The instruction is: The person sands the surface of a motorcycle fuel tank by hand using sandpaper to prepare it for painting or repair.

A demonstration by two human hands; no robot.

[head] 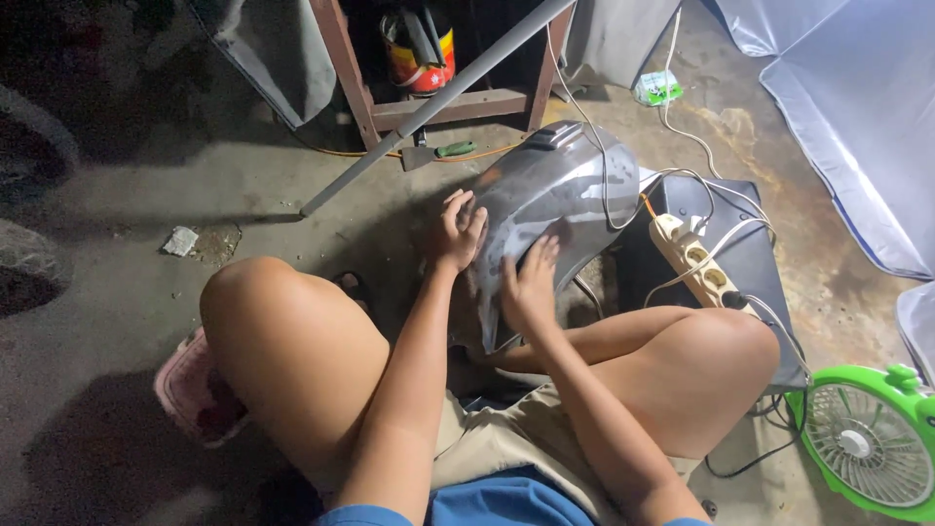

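Grey curved panel (555, 205) upright, tilted right

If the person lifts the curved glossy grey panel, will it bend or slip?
The curved glossy grey panel probably stays stiff: it holds its moulded curve. Its shiny surface may be slippery under the left hand and right hand. It looks thin, so likely light.

Dim scene, light seemingly from the right; left edge murky.
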